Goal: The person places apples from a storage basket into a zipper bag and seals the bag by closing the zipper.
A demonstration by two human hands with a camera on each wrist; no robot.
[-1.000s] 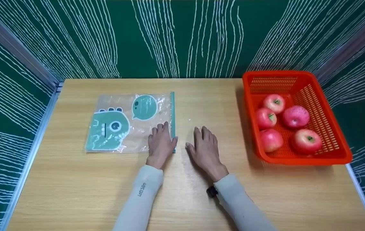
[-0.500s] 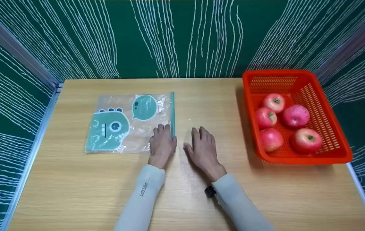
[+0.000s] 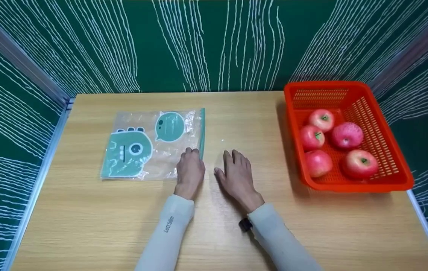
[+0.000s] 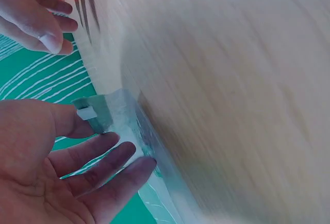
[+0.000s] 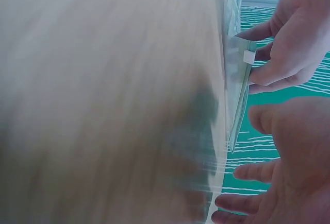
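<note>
A clear zip bag (image 3: 167, 158) with a green cartoon print lies flat on the wooden table, its green zip strip (image 3: 202, 128) facing right. My left hand (image 3: 190, 173) pinches the near end of that strip, which is raised off the tabletop. Close beside its thumb, the left wrist view has the white zip slider (image 4: 86, 113); the other fingers reach along the bag's side. To the right of the bag, my right hand (image 3: 238, 178) is held low over the table, palm down, fingers loosely extended and holding nothing.
A red plastic basket (image 3: 357, 187) stands at the table's right side. Several red apples (image 3: 346, 135) lie in it. Green panels (image 3: 214, 45) with white wavy lines close off the back and both sides.
My left hand has curled its fingers and taken hold of the bag's zip edge, whose near end has lifted. The right hand has drifted slightly left.
</note>
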